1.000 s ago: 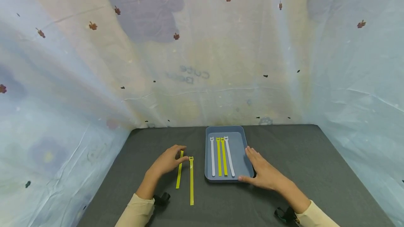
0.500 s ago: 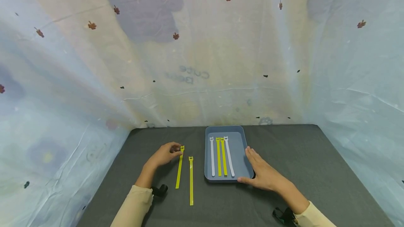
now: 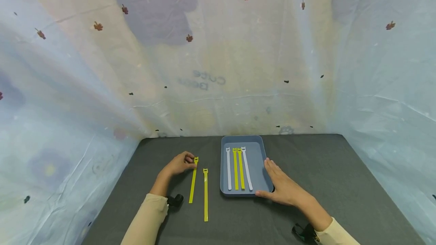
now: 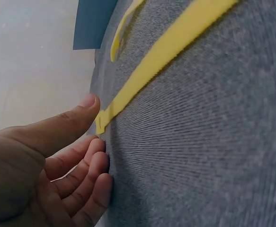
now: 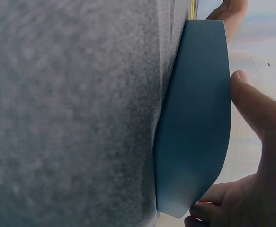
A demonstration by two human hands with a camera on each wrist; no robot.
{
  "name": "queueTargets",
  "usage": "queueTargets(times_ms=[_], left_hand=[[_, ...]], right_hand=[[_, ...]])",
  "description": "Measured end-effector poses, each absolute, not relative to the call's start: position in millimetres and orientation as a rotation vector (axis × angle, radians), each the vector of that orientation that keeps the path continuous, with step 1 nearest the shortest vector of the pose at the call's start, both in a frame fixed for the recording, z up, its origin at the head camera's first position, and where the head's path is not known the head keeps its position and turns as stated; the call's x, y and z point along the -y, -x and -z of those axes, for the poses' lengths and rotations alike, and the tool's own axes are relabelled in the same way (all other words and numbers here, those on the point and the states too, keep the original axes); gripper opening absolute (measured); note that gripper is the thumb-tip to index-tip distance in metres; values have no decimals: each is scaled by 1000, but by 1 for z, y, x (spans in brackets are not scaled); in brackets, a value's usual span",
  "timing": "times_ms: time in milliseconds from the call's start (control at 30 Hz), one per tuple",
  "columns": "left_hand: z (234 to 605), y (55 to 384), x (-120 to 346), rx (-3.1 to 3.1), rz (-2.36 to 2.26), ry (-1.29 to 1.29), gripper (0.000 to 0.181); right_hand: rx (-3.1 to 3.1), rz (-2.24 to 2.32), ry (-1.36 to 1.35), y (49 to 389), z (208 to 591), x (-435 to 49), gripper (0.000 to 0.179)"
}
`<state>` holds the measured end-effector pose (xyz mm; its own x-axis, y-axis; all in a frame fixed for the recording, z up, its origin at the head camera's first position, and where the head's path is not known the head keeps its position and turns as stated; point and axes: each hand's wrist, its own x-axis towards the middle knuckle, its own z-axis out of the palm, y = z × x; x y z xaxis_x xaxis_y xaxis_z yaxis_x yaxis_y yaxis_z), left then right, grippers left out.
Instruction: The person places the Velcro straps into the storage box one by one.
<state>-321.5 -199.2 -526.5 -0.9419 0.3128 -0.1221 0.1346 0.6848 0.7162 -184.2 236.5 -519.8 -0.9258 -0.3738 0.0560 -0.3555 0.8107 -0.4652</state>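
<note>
My left hand (image 3: pixel 180 163) is at the slotted head of a yellow cable tie (image 3: pixel 192 188); in the left wrist view thumb and forefinger pinch the edges of that tie's head (image 4: pixel 101 123). The tie lies along the dark cloth. Beside it to the right is a second yellow cable tie (image 3: pixel 206 199). My right hand (image 3: pixel 284 186) rests with straight, spread fingers at the right side of a blue-grey tray (image 3: pixel 259 165), its thumb on the front rim. Inside the tray, two yellow cable ties (image 3: pixel 235 173) lie between a left white tie (image 3: pixel 229 173) and a right white tie (image 3: pixel 247 173).
A dark grey cloth (image 3: pixel 238 222) covers the table. Pale printed sheeting (image 3: pixel 218 56) hangs behind and at both sides, meeting the table's back edge. In the right wrist view the tray's outer wall (image 5: pixel 194 113) stands close before the right hand.
My left hand has drawn back a little to the left and away, uncovering the head of the left yellow cable tie. My right hand stays at the tray.
</note>
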Motion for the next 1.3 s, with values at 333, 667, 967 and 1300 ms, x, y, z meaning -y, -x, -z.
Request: queueTargets(times_ms=[333, 667, 967, 1300], left_hand=[[532, 324, 195, -2668, -1138, -289, 46], [535, 327, 195, -2651, -1161, -285, 40], [535, 328, 196, -2652, -1129, -305, 23], [531, 319, 195, -2654, -1107, -285, 12]], right_hand=[[-3002, 693, 605, 185, 524, -238, 127], [-2983, 678, 594, 185, 523, -238, 128], [-2972, 697, 590, 186, 521, -238, 128], [-2966, 698, 579, 186, 521, -237, 128]])
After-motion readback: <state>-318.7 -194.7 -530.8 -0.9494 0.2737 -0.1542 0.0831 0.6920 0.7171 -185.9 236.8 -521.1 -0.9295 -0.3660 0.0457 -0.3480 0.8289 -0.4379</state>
